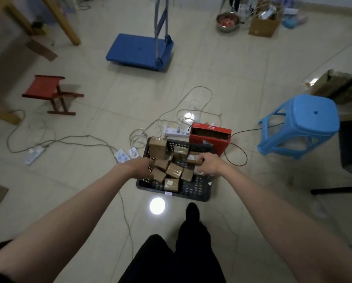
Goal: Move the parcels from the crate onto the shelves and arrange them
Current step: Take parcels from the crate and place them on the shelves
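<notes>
A person's two hands reach into a black crate of brown parcels on the tiled floor, lower centre of the frame. The left hand curls over the crate's left rim; the right hand grips a small parcel at the crate's right side. A red box stands just behind; a blue stool is at right.

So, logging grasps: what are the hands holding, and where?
Both hands grip the black crate, left on its left rim, right on its right rim, parcels inside.
</notes>
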The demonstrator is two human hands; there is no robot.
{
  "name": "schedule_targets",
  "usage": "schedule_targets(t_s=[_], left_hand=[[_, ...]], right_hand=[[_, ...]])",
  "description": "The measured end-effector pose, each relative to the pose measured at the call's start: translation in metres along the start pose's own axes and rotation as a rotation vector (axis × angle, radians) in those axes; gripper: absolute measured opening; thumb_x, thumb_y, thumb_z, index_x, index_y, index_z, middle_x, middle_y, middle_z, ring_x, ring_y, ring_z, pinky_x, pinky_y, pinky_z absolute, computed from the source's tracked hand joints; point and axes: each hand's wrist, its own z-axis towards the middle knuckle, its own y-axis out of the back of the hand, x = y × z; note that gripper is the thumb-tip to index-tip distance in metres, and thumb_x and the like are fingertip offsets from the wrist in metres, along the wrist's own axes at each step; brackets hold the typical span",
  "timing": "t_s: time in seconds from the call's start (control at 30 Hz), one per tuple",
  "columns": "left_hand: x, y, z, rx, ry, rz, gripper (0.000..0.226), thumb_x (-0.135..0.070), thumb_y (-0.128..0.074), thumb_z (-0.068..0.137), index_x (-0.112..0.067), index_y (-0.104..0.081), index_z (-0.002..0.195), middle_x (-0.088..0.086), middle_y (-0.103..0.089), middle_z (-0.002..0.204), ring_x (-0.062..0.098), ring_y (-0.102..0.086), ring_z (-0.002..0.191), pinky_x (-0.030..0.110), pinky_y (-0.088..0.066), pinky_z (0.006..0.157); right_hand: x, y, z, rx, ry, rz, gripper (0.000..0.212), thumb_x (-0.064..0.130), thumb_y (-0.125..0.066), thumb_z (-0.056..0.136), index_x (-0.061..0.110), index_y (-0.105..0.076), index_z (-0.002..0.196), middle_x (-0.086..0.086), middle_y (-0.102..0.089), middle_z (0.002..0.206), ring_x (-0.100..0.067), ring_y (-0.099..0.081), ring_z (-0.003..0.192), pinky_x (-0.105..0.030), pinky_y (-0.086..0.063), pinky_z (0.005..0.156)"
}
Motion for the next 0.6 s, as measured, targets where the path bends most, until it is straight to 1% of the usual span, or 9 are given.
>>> schedule_targets(t_s=[0.13, 0.2, 0.27, 0.33, 0.4, 0.47, 0.5, 0.53, 0.6], left_hand=[[0.021, 0.002, 0.024, 0.045, 0.063, -0.076, 0.041, -0.041, -0.063, 0.088, -0.019, -0.057, 0.122, 0.005, -0.063, 0.117, 0.022, -0.058, 0.106, 0.035, -0.048, 0.091], [0.034, 0.002, 0.038, 0.06, 0.086, -0.109, 0.042, -0.043, -0.064, 0.088, -0.019, -0.058, 0.122, 0.004, -0.062, 0.116, 0.021, -0.058, 0.106, 0.035, -0.048, 0.091], [0.047, 0.002, 0.057, 0.075, 0.095, -0.131, 0.044, -0.042, -0.065, 0.087, -0.017, -0.059, 0.123, 0.005, -0.064, 0.116, 0.021, -0.059, 0.105, 0.037, -0.049, 0.093], [0.059, 0.004, 0.081, 0.088, 0.1, -0.141, 0.045, -0.042, -0.065, 0.087, -0.017, -0.059, 0.123, 0.006, -0.065, 0.117, 0.021, -0.06, 0.105, 0.037, -0.05, 0.093], [0.072, 0.005, 0.111, 0.104, 0.098, -0.157, 0.045, -0.042, -0.064, 0.088, -0.017, -0.059, 0.125, 0.006, -0.064, 0.119, 0.022, -0.06, 0.106, 0.035, -0.049, 0.092], [0.086, 0.006, 0.146, 0.106, 0.095, -0.181, 0.044, -0.04, -0.063, 0.09, -0.017, -0.057, 0.127, 0.006, -0.063, 0.121, 0.022, -0.059, 0.107, 0.032, -0.047, 0.089], [0.093, 0.006, 0.166, 0.103, 0.093, -0.19, 0.044, -0.039, -0.063, 0.09, -0.017, -0.057, 0.128, 0.006, -0.063, 0.121, 0.022, -0.058, 0.109, 0.032, -0.047, 0.089], [0.101, 0.005, 0.187, 0.103, 0.091, -0.197, 0.044, -0.039, -0.063, 0.09, -0.017, -0.056, 0.128, 0.006, -0.064, 0.122, 0.022, -0.058, 0.11, 0.032, -0.047, 0.09], [0.117, 0.0, 0.23, 0.087, 0.09, -0.219, 0.045, -0.039, -0.063, 0.09, -0.017, -0.056, 0.129, 0.005, -0.063, 0.124, 0.022, -0.058, 0.111, 0.034, -0.047, 0.093]], right_hand=[[0.008, -0.008, 0.042, 0.059, 0.023, 0.026, 0.038, 0.021, -0.068, 0.091, 0.016, -0.058, 0.128, -0.001, -0.055, 0.108, -0.02, -0.058, 0.098, -0.031, -0.05, 0.084], [0.011, -0.014, 0.064, 0.103, 0.016, 0.045, 0.037, 0.021, -0.067, 0.091, 0.015, -0.058, 0.127, -0.003, -0.058, 0.111, -0.022, -0.06, 0.102, -0.034, -0.052, 0.089], [0.012, -0.021, 0.087, 0.129, 0.005, 0.075, 0.038, 0.021, -0.066, 0.092, 0.014, -0.057, 0.129, -0.003, -0.057, 0.109, -0.021, -0.058, 0.1, -0.034, -0.051, 0.089], [0.012, -0.031, 0.112, 0.14, -0.014, 0.124, 0.039, 0.022, -0.066, 0.093, 0.016, -0.057, 0.131, -0.004, -0.059, 0.113, -0.019, -0.057, 0.099, -0.035, -0.05, 0.089], [0.012, -0.043, 0.139, 0.13, -0.036, 0.183, 0.037, 0.024, -0.065, 0.093, 0.019, -0.057, 0.129, -0.005, -0.06, 0.12, -0.019, -0.059, 0.1, -0.031, -0.051, 0.082], [0.01, -0.058, 0.169, 0.106, -0.072, 0.245, 0.029, 0.025, -0.064, 0.094, 0.023, -0.057, 0.122, -0.004, -0.061, 0.119, -0.021, -0.064, 0.098, -0.029, -0.052, 0.072], [0.009, -0.066, 0.186, 0.093, -0.096, 0.267, 0.025, 0.025, -0.063, 0.094, 0.024, -0.057, 0.119, -0.003, -0.061, 0.118, -0.022, -0.065, 0.096, -0.029, -0.052, 0.07], [0.006, -0.076, 0.203, 0.083, -0.113, 0.281, 0.024, 0.025, -0.064, 0.094, 0.025, -0.057, 0.117, -0.002, -0.061, 0.118, -0.021, -0.066, 0.095, -0.029, -0.052, 0.07], [0.003, -0.093, 0.242, 0.079, -0.128, 0.306, 0.022, 0.025, -0.063, 0.095, 0.027, -0.057, 0.116, 0.0, -0.061, 0.117, -0.018, -0.062, 0.097, -0.029, -0.05, 0.077]])
